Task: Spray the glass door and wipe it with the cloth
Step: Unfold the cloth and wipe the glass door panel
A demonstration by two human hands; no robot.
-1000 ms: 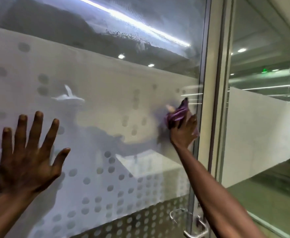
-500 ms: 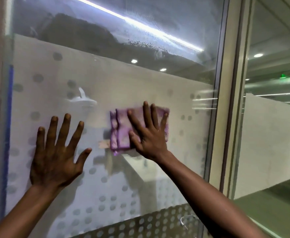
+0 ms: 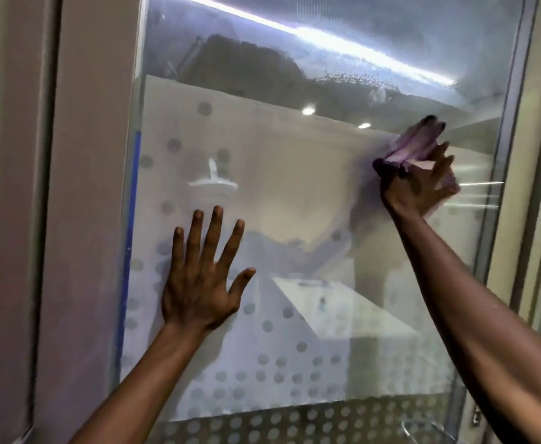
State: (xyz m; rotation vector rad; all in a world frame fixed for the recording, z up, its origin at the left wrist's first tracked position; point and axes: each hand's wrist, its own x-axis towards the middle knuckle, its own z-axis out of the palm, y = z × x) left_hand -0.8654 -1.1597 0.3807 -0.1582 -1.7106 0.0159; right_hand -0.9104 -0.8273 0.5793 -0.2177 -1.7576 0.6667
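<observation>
right hand (image 3: 418, 184) swept the cloth (image 3: 415, 147) right, gripping it; left hand (image 3: 198, 283) splayed flat on glass door (image 3: 295, 193).

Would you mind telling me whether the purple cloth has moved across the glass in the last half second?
Yes. The purple cloth went right and up, toward the door frame.

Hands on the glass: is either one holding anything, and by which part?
The right hand holds a bunched purple cloth by its lower end, against the glass door. The left hand holds nothing.
</observation>
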